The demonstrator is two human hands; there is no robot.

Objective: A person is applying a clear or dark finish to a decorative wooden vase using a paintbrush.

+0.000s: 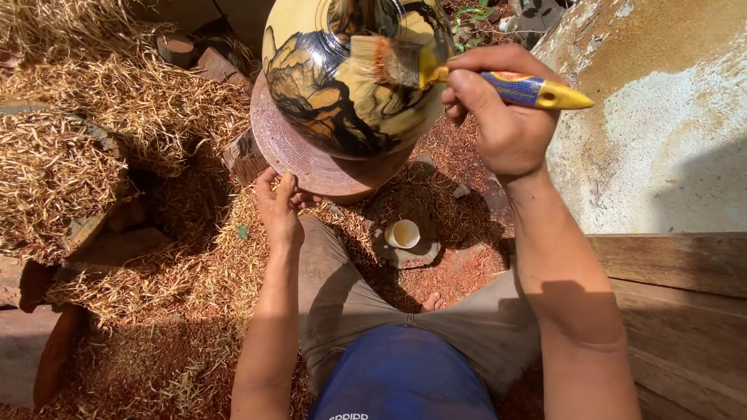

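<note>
A glossy round wooden vase (327, 85), yellow with black veins, stands on a round reddish turntable disc (292, 152). My right hand (498, 117) grips a flat paintbrush (467, 76) with a blue and yellow handle; its pale bristles press against the vase's upper side. My left hand (278, 206) rests on the near rim of the disc, fingers curled over its edge. A small white cup (403, 233) of pale liquid sits on a dark stone below the disc, between my knees.
Heaps of pale wood shavings (93, 117) lie to the left over reddish sawdust ground. Wooden blocks (43, 342) sit at the lower left. A wooden plank (685, 272) and a stained concrete slab (661, 117) are on the right.
</note>
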